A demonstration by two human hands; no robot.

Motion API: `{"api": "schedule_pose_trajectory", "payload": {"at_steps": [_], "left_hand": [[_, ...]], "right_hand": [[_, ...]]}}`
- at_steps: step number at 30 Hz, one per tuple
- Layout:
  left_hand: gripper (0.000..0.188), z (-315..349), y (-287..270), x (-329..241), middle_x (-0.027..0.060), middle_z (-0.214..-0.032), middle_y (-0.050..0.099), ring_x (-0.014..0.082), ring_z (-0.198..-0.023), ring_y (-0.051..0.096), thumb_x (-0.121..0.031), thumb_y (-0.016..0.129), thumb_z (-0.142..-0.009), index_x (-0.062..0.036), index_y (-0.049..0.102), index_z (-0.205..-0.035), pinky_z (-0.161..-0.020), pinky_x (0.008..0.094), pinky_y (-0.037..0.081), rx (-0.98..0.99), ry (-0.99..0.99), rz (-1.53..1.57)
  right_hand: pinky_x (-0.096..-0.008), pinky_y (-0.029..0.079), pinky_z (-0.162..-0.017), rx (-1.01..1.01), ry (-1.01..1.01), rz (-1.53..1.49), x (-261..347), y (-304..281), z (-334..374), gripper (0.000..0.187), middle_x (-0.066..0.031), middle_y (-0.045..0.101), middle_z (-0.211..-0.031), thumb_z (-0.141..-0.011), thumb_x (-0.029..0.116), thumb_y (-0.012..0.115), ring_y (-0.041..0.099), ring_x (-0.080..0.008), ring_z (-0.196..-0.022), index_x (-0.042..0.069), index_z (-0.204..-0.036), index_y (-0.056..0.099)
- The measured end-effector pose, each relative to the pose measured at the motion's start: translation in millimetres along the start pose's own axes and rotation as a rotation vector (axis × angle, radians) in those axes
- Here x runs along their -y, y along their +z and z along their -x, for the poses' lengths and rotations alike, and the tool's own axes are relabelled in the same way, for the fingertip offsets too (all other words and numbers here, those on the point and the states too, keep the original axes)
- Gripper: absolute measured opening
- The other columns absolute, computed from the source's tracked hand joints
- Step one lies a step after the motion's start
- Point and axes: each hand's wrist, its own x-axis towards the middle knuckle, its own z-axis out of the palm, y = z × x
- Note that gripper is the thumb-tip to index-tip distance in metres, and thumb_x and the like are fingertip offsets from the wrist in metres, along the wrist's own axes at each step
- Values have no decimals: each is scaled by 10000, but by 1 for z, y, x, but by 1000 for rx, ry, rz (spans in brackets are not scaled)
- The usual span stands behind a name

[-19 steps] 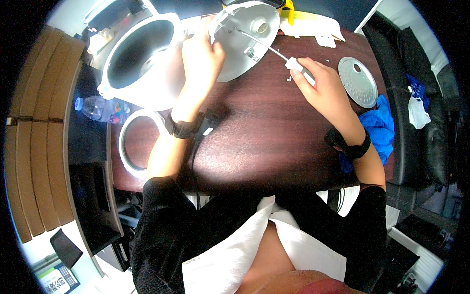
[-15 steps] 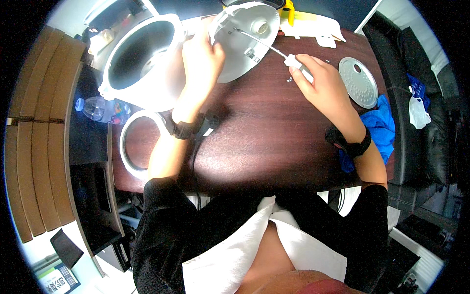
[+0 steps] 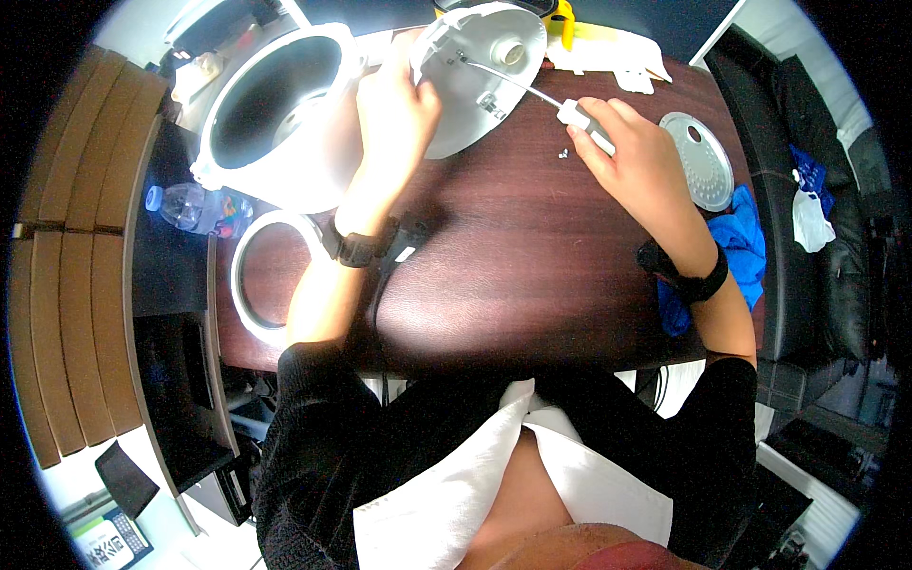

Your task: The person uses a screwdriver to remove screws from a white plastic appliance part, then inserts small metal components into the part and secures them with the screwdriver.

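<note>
My left hand [image 3: 394, 114] grips the left edge of a tilted, round, pale grey appliance lid [image 3: 465, 119]; some of its fingers are hidden behind the rim. My right hand [image 3: 641, 157] is closed around the white and grey handle of a screwdriver [image 3: 574, 113]. The thin shaft slants up to the left, and its tip meets the lid's inner face near a small dark spot. Below the handle, tiny screws [image 3: 563, 153] lie on the brown table [image 3: 503, 256]. Left of my left hand stands a white, round cooker body [image 3: 318, 171] with a dark interior.
A white ring [image 3: 241, 299] lies near the table's left edge, beside a water bottle [image 3: 195, 211]. At the right are a perforated metal disc [image 3: 701, 171] and a blue cloth [image 3: 743, 237]. A pale yellow-white piece [image 3: 613, 59] sits at the back.
My right hand and the screwdriver have shifted slightly to the right. The lid and my left hand have moved a little the same way; the tip stays at the lid.
</note>
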Motion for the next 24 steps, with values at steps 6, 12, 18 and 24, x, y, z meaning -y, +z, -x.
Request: {"api": "schedule_pose_trajectory", "payload": {"at_steps": [6,12,18,24], "left_hand": [[460,-2,5,6,215,-773,645,376,-735,653,65,534,-704,-93,572,-1134,-675,425,522,-69,106,-2],[461,-2,2,5,216,-778,646,376,-746,653,67,535,-703,-94,573,-1134,-681,420,525,-60,117,-15],[472,-3,3,5,211,-765,645,369,-736,655,66,546,-699,-107,572,-1138,-671,412,526,-54,116,-9],[405,-1,3,0,205,-777,639,359,-727,648,42,559,-737,-86,580,-1121,-673,409,511,-28,91,-11]], "right_hand": [[-410,501,-537,-8,-20,55,-1,-2,-1,234,-99,595,-793,-849,280,629,616,-327,-633,106,-1002,593],[-395,507,-549,-27,-68,147,0,-14,-11,232,-91,601,-789,-842,277,633,623,-312,-637,97,-987,611],[-350,491,-517,-136,-219,-4,-27,7,-14,254,-96,584,-726,-879,295,604,611,-256,-587,64,-985,612],[-173,216,-328,604,803,-1458,13,13,10,335,6,441,-710,-1016,308,378,325,-20,-408,19,-1122,511]]}}
